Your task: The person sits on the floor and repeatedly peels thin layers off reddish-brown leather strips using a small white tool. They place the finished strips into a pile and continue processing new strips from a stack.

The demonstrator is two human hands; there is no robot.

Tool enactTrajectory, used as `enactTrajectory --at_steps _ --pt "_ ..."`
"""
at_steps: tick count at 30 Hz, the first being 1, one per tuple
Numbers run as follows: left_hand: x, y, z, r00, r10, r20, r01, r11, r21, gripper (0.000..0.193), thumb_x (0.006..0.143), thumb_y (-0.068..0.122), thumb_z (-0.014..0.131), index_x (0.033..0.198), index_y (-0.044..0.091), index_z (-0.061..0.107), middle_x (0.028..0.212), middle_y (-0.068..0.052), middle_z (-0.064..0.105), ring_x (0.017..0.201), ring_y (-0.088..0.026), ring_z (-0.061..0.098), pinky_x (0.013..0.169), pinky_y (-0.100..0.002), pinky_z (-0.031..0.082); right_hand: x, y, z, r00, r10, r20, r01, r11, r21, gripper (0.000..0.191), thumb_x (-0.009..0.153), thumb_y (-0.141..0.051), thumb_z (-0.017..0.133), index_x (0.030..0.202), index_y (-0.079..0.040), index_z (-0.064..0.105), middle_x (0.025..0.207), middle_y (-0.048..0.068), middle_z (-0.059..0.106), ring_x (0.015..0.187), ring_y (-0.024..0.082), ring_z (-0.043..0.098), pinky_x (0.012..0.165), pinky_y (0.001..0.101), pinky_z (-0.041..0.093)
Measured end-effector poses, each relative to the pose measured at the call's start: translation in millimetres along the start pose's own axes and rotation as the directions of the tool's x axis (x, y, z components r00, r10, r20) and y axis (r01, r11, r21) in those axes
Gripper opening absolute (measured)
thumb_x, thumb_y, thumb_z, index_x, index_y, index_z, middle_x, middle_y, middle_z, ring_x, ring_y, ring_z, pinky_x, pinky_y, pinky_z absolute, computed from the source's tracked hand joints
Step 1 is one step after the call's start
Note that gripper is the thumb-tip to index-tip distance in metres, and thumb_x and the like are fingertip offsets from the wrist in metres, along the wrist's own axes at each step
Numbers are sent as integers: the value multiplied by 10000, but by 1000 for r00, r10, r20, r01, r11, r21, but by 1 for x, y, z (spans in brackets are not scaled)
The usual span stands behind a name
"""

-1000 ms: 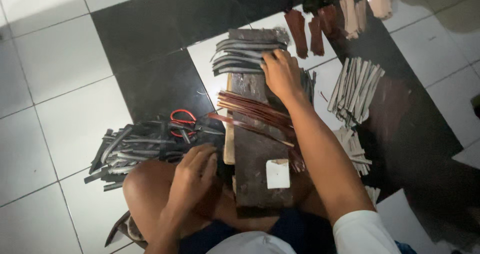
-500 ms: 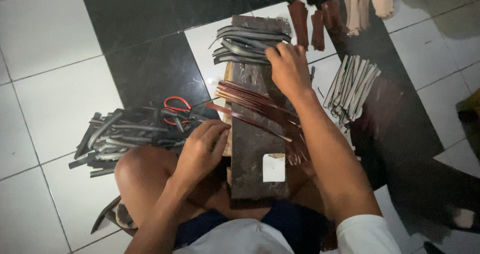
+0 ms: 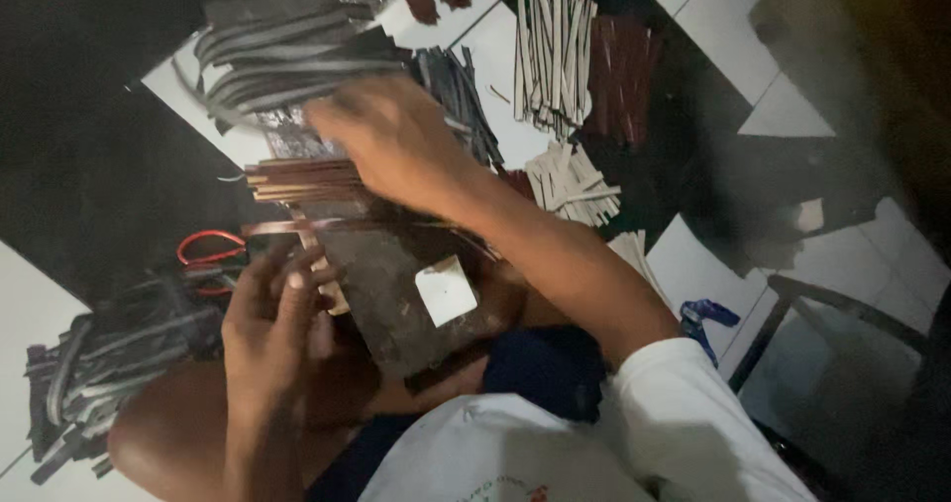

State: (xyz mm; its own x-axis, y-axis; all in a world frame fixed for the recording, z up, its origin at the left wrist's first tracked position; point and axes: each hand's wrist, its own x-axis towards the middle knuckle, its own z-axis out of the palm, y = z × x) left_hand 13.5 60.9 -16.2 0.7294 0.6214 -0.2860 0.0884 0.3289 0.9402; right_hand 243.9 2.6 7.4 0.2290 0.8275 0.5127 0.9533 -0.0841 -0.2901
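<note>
Sitting on a black-and-white tiled floor (image 3: 59, 294), the person works over one dark, worn wooden board (image 3: 396, 294) that rests across the lap and carries a single small white square patch (image 3: 446, 291). Two hands are in view. The right hand (image 3: 396, 141) reaches forward over the far end of the board, palm down, its fingers loosely curled and blurred by motion; whether they grip anything cannot be told. Just beneath and beside it lies one bundle of thin reddish-brown strips (image 3: 297, 180), laid crosswise on the board. The left hand (image 3: 277, 319) is raised near the board's left edge, fingers drawn together and pinching the end of a narrow brown strip (image 3: 297, 227) that runs across the board. One pair of red-handled scissors (image 3: 210, 248) lies just beside that hand, partly hidden by it. Two heaps of dark grey curved strips show: one at the top (image 3: 287, 51), one at the lower left (image 3: 109, 353), the latter cut off by the knee. To the right lie two piles of pale flat strips (image 3: 550, 51) (image 3: 575, 180) and one dark maroon stack (image 3: 624, 76). Exact strip counts are too blurred to make out.
</note>
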Motion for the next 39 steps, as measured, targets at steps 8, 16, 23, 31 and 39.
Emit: enactTrajectory --at_steps 8,16,23,31,39 --pt "11 -52 -17 995 -68 -75 76 992 105 267 1046 185 661 1190 -39 653 980 -118 680 793 -156 606 670 -339 491 -149 -61 -22 851 347 395 -482 815 322 218 1019 -177 646 1189 -40 657 1143 138 721 1058 327 697 889 404 553" --pt "25 -85 -30 967 224 -125 -181 941 286 357 872 116 792 1179 -3 653 1036 -84 714 902 -103 678 746 -271 562 -142 -55 -3 917 304 258 -329 943 57 164 948 -151 728 1083 -60 713 1020 161 657 944 353 647 793 467 519" --pt "21 -83 -23 976 145 -165 -63 904 423 361 873 144 810 1204 33 719 958 -84 728 777 -147 637 708 -273 540 -59 -55 60 991 17 130 -11 999 -43 269 970 -133 717 1202 3 704 1071 164 638 978 351 631 841 466 513" --pt "16 -93 -34 987 145 -62 -125 959 254 319 959 158 716 1261 57 704 1026 -92 733 845 -117 697 745 -256 566 -86 -51 49 965 197 170 -214 973 83 118 1065 -34 615 1173 9 594 1092 234 612 878 351 649 708 446 533" --pt "31 -88 -27 939 330 -102 -246 846 473 263 886 99 788 1135 34 735 939 -102 709 729 -189 662 689 -307 540 -144 -39 -65 733 523 436 -654 364 663 149 1133 -81 566 1234 -10 482 968 146 675 805 215 726 634 329 613"
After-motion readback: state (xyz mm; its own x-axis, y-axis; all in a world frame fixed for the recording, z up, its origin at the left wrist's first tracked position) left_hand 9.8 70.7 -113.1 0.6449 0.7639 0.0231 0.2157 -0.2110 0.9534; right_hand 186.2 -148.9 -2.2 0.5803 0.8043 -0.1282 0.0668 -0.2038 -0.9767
